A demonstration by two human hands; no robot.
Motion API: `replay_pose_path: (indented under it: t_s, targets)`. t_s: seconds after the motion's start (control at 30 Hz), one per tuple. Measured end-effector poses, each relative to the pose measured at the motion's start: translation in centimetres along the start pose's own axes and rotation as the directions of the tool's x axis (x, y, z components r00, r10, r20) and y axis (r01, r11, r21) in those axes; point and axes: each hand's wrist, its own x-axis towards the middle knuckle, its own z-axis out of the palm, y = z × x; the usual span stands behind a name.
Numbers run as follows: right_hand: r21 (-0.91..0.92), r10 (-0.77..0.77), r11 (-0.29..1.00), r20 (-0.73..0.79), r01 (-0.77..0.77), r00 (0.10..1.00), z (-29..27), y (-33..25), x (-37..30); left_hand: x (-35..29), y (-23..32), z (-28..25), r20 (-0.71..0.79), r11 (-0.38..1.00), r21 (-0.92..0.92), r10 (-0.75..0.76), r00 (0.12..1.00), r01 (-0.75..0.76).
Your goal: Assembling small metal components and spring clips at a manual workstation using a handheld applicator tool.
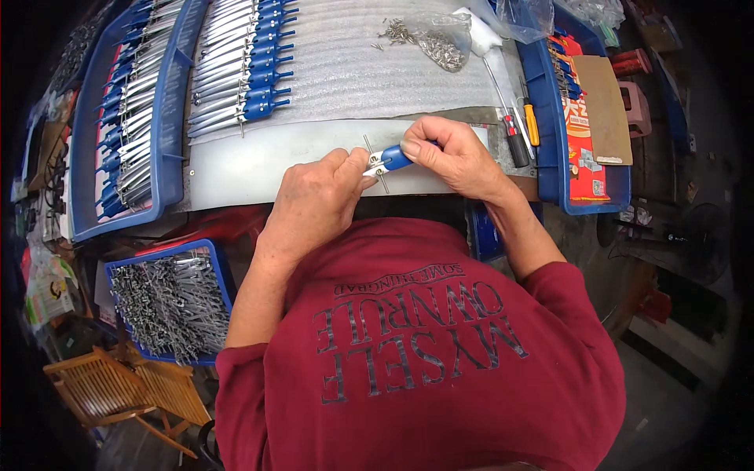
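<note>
One blue-and-silver assembly, held at both ends

The left hand pinches its silver end, the right hand its blue end, above a flat white board; both hands partly cover it. Beyond lie one overlapping row of similar assemblies, too crowded to count, one clear plastic bag of small silver parts, one black-and-red-handled screwdriver and one yellow-handled screwdriver. Blue plastic trays flank them: one left, one right.
</note>
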Motion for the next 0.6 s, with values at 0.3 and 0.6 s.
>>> replay_pose_path:
  t_s: [0.3,0.6]
  targets:
    - [-0.205,-0.264,0.949,-0.104,0.239,0.959,0.8,0.5,0.0,-0.1,0.8,-0.4,0.009,0.999,0.043,-0.029,1.0,0.029]
    - [0.061,-0.106,0.992,-0.088,0.111,0.99,0.5,1.3,0.2,0.1,0.5,0.1,-0.007,0.998,0.051,-0.041,0.999,0.041]
